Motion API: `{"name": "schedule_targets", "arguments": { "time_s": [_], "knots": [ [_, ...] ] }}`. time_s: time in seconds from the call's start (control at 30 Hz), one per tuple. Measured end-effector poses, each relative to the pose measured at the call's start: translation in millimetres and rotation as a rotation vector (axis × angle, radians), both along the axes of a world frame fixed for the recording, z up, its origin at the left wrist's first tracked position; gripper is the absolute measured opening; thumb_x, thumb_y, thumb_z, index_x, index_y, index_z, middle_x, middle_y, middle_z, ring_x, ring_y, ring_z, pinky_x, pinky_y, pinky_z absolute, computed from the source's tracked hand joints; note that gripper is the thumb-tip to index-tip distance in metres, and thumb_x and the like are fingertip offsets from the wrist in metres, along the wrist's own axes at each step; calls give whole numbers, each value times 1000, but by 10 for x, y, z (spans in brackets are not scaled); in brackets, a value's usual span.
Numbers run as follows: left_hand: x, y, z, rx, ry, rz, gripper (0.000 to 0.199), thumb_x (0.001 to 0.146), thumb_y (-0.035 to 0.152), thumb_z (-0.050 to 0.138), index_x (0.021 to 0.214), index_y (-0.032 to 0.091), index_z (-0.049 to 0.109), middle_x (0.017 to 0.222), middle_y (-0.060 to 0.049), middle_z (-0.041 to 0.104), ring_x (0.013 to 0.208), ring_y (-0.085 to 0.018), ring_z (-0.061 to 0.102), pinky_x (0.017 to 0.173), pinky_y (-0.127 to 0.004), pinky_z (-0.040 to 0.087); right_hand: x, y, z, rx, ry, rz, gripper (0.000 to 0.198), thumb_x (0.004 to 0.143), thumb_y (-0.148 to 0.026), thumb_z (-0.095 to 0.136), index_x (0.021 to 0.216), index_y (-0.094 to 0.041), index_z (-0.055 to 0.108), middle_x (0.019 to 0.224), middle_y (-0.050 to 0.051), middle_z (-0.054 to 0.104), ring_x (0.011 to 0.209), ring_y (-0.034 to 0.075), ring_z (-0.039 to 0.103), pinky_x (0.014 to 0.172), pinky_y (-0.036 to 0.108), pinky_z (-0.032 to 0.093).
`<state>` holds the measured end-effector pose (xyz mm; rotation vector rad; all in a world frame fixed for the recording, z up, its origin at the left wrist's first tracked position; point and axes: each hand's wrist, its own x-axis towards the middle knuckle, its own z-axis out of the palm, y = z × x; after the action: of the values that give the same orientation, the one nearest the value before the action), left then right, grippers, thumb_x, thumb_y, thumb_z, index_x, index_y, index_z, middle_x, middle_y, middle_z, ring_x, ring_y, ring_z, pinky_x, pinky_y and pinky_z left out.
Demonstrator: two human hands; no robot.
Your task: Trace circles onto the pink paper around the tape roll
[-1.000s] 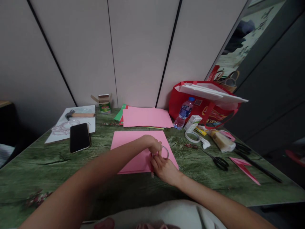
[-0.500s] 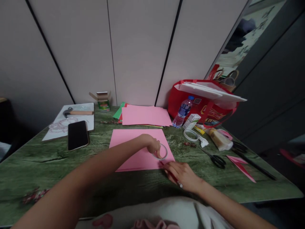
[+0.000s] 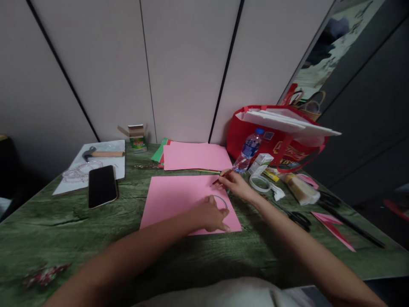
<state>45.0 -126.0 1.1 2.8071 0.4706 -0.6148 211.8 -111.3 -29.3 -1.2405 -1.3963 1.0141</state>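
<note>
A sheet of pink paper (image 3: 172, 196) lies on the green wood-patterned table in front of me. On its right part rests a thin grey ring (image 3: 223, 200), partly hidden by my left hand (image 3: 212, 215). That hand's fingers are spread over the ring and hold it against the paper. Just beyond the ring, my right hand (image 3: 231, 183) grips a dark red pencil (image 3: 228, 171) near its point. The pencil's tip is at the sheet near its far right edge; whether it touches is too small to tell.
Behind the sheet lies a stack of coloured paper (image 3: 196, 155). On the right are a water bottle (image 3: 251, 147), a tape roll (image 3: 259, 184), scissors (image 3: 298, 218) and a red bag (image 3: 238, 132). A phone (image 3: 102, 186) and a hammer (image 3: 105, 154) lie on the left.
My right hand has moved with the pencil from the ring's near side to its far side. My left hand has shifted nearer to me, its fingers now spread wider over the ring.
</note>
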Motion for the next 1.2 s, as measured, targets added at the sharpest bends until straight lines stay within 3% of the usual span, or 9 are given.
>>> {"name": "schedule_targets", "arguments": {
  "time_s": [0.1, 0.33, 0.53, 0.7, 0.8, 0.87, 1.0, 1.13, 1.2],
  "knots": [
    [22, -88, -105, 83, -62, 42, 78, 79, 66, 48, 134, 12, 40, 125, -27, 51, 122, -44, 35, 93, -52, 31, -157, 150, -23, -61, -19, 182, 40, 73, -54, 64, 81, -19, 48, 68, -1, 63, 65, 16, 67, 67, 33, 57],
    [104, -135, -296, 129, -68, 141, 99, 58, 75, 63, 132, 12, 44, 130, -30, 44, 124, -50, 31, 97, -61, 23, -399, 175, -62, -108, -196, 398, 28, 85, -45, 54, 94, -18, 50, 68, -3, 58, 56, 11, 58, 51, 22, 47],
    [203, -207, -520, 215, -113, 165, 111, 42, 74, 72, 135, 21, 44, 128, -21, 50, 119, -48, 37, 96, -62, 24, -437, 191, -54, -21, -481, 457, 11, 89, -29, 50, 86, -18, 51, 69, -2, 55, 59, 11, 50, 55, 22, 42],
    [214, -221, -613, 238, -145, 183, 110, 41, 74, 73, 134, 22, 44, 128, -22, 50, 122, -50, 34, 95, -62, 26, -368, 270, -104, -9, -472, 362, 12, 89, -30, 48, 87, -19, 49, 69, -2, 56, 58, 11, 50, 54, 23, 41],
    [190, -223, -660, 256, -215, 194, 100, 46, 72, 73, 129, 21, 49, 129, -23, 48, 123, -51, 32, 93, -60, 29, -244, 325, -192, 21, -473, 234, 16, 88, -35, 49, 86, -19, 50, 68, -1, 55, 58, 12, 51, 55, 24, 41],
    [153, -220, -678, 306, -282, 186, 83, 60, 66, 70, 126, 19, 51, 128, -24, 49, 122, -48, 37, 92, -58, 31, -143, 336, -264, 15, -410, 141, 21, 85, -40, 52, 87, -19, 52, 66, -2, 55, 57, 12, 52, 55, 25, 43],
    [45, -169, -659, 484, -428, 191, 50, 83, 41, 61, 120, 10, 52, 114, -21, 58, 109, -36, 51, 89, -49, 37, 29, 260, -375, -95, -41, -120, 35, 74, -52, 63, 84, -20, 51, 64, -3, 56, 57, 14, 57, 58, 29, 50],
    [-75, -103, -615, 493, -433, 93, 20, 84, 27, 60, 88, 8, 62, 81, -10, 63, 91, -27, 57, 83, -39, 43, 90, 141, -436, -195, 235, -245, 44, 64, -56, 71, 79, -20, 50, 67, -1, 63, 66, 18, 65, 67, 34, 53],
    [-139, -92, -603, 504, -478, 22, 12, 83, 21, 59, 83, 9, 61, 81, -10, 62, 94, -27, 57, 88, -40, 42, 86, 109, -467, -211, 274, -270, 47, 60, -57, 73, 77, -20, 50, 66, 0, 65, 68, 18, 66, 68, 33, 53]
  ]
}}
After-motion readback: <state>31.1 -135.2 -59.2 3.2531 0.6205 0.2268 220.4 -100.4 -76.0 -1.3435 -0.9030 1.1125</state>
